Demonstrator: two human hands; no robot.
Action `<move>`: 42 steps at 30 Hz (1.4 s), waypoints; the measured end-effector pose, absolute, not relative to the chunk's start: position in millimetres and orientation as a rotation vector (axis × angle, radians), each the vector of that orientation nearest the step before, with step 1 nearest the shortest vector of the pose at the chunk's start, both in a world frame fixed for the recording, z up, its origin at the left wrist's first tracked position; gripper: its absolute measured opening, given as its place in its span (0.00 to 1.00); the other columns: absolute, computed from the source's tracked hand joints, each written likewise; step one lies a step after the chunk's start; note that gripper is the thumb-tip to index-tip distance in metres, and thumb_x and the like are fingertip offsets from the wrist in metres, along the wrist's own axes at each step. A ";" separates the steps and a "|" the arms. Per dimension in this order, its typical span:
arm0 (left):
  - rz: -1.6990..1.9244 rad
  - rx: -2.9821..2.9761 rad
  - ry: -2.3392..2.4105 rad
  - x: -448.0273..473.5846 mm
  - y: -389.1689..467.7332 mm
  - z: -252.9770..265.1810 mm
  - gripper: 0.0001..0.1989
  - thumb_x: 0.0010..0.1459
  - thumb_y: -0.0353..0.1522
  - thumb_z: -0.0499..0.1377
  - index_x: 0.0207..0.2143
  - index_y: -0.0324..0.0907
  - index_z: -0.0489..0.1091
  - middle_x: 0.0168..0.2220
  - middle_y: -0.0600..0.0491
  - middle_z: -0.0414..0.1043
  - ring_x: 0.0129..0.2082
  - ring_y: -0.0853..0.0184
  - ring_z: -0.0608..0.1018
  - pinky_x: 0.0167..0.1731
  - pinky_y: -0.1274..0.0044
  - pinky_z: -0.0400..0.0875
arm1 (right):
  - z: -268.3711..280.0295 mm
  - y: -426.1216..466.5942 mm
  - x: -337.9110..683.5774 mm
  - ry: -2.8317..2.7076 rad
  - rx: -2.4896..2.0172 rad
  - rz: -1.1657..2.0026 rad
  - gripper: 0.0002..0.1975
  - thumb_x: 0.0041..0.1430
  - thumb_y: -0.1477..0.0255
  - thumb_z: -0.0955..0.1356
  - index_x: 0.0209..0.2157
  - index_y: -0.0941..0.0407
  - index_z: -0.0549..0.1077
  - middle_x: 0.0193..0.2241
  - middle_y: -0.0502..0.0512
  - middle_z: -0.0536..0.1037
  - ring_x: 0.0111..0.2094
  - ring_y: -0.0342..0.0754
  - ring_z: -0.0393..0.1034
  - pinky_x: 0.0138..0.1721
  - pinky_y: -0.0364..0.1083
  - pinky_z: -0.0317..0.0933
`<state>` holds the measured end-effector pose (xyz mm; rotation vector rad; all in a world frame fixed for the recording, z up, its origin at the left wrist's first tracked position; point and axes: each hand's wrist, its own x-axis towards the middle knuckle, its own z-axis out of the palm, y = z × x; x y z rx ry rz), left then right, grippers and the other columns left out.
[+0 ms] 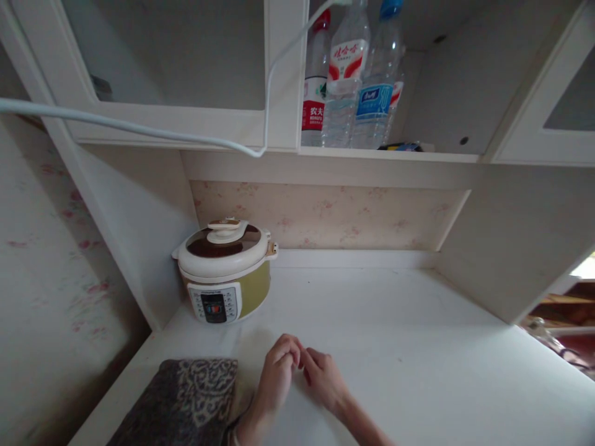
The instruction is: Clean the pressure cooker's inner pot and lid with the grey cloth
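Over the white countertop [409, 347], my left hand [281, 365] and my right hand [323, 379] meet at their fingertips. The left fingers are curled inward. Those of the right hand are bent and point toward the left hand, touching it. Whether anything small is between the fingers is hidden. A dark grey folded cloth [186, 396] with a pale scroll pattern lies left of my left wrist, which wears a dark band. Beyond the hands to the left stands a green and white electric cooker [255, 288] with its lid on.
Above the counter hangs a white cabinet [186, 124]; its open middle section holds several plastic bottles [344, 93]. A white cable [186, 135] crosses in front of it. Side panels [506, 248] bound the counter niche, and flowered wallpaper [320, 214] covers the back.
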<state>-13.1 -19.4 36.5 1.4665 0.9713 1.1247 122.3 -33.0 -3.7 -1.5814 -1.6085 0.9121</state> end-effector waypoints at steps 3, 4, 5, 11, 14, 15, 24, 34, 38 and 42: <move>0.921 1.361 0.998 4.6 1.0 19.9 0.05 0.41 0.31 0.48 0.20 0.44 0.62 0.23 0.55 0.62 0.24 0.67 0.66 0.26 0.75 0.60 | -13.5 -39.9 122.0 -1.700 -1.609 0.814 0.27 0.67 0.57 0.55 0.26 0.57 0.72 0.23 0.55 0.75 0.25 0.44 0.65 0.29 0.43 0.51; 0.907 1.336 1.040 7.9 5.9 13.4 0.05 0.41 0.31 0.48 0.20 0.44 0.62 0.22 0.56 0.61 0.23 0.67 0.65 0.25 0.76 0.58 | -16.2 -41.4 121.1 -1.709 -1.624 0.776 0.27 0.67 0.57 0.54 0.26 0.57 0.72 0.24 0.56 0.76 0.25 0.45 0.66 0.29 0.44 0.50; 0.914 1.320 1.083 10.1 9.5 7.1 0.05 0.41 0.32 0.48 0.20 0.44 0.62 0.21 0.56 0.60 0.24 0.67 0.64 0.25 0.76 0.57 | -18.3 -42.5 120.4 -1.716 -1.635 0.744 0.27 0.68 0.57 0.54 0.26 0.57 0.73 0.25 0.57 0.77 0.25 0.45 0.67 0.29 0.44 0.50; 0.881 1.400 1.155 9.4 11.2 -13.4 0.04 0.42 0.32 0.48 0.21 0.45 0.61 0.21 0.56 0.60 0.27 0.65 0.66 0.30 0.75 0.59 | -20.0 -42.0 123.6 -1.745 -1.574 0.739 0.29 0.69 0.56 0.54 0.27 0.58 0.75 0.25 0.55 0.78 0.26 0.44 0.67 0.29 0.42 0.53; 0.856 1.413 1.158 7.1 10.1 -14.6 0.05 0.44 0.33 0.47 0.22 0.44 0.62 0.22 0.56 0.61 0.28 0.65 0.66 0.30 0.75 0.60 | -18.6 -40.9 125.6 -1.726 -1.558 0.774 0.30 0.69 0.54 0.54 0.27 0.58 0.75 0.25 0.55 0.78 0.25 0.43 0.66 0.29 0.42 0.54; 0.842 1.416 1.157 6.6 10.1 -14.6 0.05 0.44 0.33 0.48 0.22 0.44 0.62 0.22 0.56 0.62 0.28 0.65 0.67 0.30 0.75 0.60 | -18.4 -40.8 125.8 -1.719 -1.549 0.781 0.30 0.69 0.54 0.54 0.27 0.59 0.75 0.25 0.55 0.78 0.25 0.43 0.66 0.30 0.42 0.54; 0.804 1.458 1.158 5.5 10.4 -12.1 0.07 0.44 0.33 0.48 0.23 0.44 0.65 0.24 0.54 0.65 0.29 0.64 0.68 0.31 0.75 0.62 | -21.0 -43.5 125.8 -1.685 -1.484 0.829 0.30 0.69 0.53 0.55 0.29 0.58 0.75 0.27 0.56 0.78 0.27 0.44 0.67 0.32 0.42 0.57; 0.807 1.438 1.144 6.6 13.2 -22.7 0.07 0.45 0.31 0.48 0.23 0.44 0.65 0.22 0.56 0.63 0.25 0.66 0.67 0.28 0.76 0.61 | -20.6 -44.0 126.8 -1.697 -1.476 0.842 0.27 0.70 0.56 0.56 0.31 0.58 0.75 0.29 0.56 0.79 0.29 0.45 0.69 0.34 0.42 0.57; 0.815 1.447 1.146 6.0 11.6 -19.8 0.07 0.46 0.30 0.48 0.23 0.43 0.65 0.23 0.55 0.64 0.27 0.66 0.67 0.29 0.76 0.61 | -18.4 -44.0 126.9 -1.705 -1.473 0.833 0.26 0.70 0.56 0.56 0.30 0.57 0.74 0.28 0.55 0.79 0.29 0.45 0.69 0.33 0.42 0.57; 0.807 1.442 1.144 5.7 10.2 -19.2 0.08 0.46 0.30 0.47 0.24 0.43 0.65 0.23 0.55 0.64 0.26 0.66 0.67 0.27 0.75 0.60 | -18.1 -44.1 126.8 -1.704 -1.481 0.832 0.26 0.70 0.57 0.56 0.29 0.57 0.74 0.27 0.55 0.78 0.28 0.45 0.68 0.32 0.42 0.56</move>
